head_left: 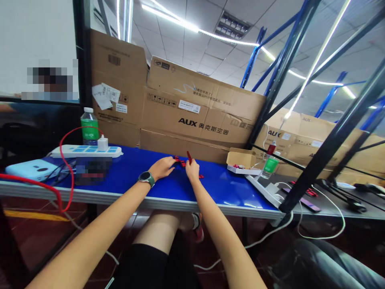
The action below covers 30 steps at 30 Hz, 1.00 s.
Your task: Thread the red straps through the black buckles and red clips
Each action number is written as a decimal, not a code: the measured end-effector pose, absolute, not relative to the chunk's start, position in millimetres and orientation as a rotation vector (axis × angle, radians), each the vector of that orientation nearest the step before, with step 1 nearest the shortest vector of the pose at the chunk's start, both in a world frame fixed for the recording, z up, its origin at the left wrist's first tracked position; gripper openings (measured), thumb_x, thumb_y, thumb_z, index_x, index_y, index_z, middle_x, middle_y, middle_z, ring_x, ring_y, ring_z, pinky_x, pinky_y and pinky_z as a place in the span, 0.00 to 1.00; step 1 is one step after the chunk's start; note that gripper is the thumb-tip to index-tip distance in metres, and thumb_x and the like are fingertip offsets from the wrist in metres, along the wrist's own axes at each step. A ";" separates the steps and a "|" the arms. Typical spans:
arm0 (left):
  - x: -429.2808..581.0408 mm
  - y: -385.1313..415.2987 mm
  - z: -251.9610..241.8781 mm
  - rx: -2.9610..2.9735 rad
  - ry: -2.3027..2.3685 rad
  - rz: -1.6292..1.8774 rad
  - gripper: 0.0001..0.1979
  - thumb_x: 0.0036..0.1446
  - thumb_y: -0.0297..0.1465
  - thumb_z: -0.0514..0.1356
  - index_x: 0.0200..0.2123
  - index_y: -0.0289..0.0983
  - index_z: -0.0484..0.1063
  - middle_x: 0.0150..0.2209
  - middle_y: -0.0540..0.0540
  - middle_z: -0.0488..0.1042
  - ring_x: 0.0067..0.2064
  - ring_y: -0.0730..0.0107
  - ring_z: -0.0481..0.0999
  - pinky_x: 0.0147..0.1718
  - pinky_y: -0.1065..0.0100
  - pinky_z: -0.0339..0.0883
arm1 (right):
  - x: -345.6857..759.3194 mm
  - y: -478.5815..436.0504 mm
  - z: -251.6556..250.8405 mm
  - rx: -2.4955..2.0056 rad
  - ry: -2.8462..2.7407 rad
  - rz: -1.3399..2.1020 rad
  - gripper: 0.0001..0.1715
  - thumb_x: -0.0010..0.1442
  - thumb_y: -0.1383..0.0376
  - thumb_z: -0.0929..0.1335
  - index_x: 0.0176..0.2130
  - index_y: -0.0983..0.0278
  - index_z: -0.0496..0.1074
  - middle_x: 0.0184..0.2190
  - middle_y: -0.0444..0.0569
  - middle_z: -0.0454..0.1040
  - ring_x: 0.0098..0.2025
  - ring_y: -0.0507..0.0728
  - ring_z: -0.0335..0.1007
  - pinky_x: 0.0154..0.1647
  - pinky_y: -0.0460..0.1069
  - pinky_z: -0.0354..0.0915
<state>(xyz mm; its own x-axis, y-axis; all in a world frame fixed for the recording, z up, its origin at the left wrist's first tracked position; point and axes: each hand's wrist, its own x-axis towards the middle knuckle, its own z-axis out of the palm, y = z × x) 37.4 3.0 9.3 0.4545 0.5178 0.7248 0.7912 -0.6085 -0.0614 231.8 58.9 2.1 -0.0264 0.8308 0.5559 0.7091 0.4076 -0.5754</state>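
Over the blue tabletop, my right hand is closed around a slim red stick-like piece that points upward; its exact kind is too small to tell. My left hand, with a watch on its wrist, has its fingers bent together at several small red pieces. Whatever those fingers pinch is hidden. Another small red piece lies just right of my right hand.
At the left are a power strip, a bottle, a light-blue device and a red cable. Cardboard boxes line the back. An open small box, another power strip and a dark rack post stand right.
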 end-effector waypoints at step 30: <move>70.0 -10.0 13.2 -2.260 -0.814 -0.460 0.11 0.62 0.19 0.53 0.40 0.34 0.74 0.38 0.37 0.76 0.37 0.59 0.74 0.40 0.58 0.60 | 227.9 65.1 1.8 -1.135 -1.714 0.324 0.23 0.72 0.58 0.53 0.40 0.62 0.71 0.40 0.55 0.78 0.44 0.58 0.74 0.51 0.50 0.65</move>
<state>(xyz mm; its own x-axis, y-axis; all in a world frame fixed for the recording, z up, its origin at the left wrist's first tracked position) 70.0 -10.0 13.2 0.7418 0.4227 0.5205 0.6639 -0.5721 -0.4816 227.9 65.1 1.8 -0.0458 0.8044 0.5923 0.5331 0.5211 -0.6666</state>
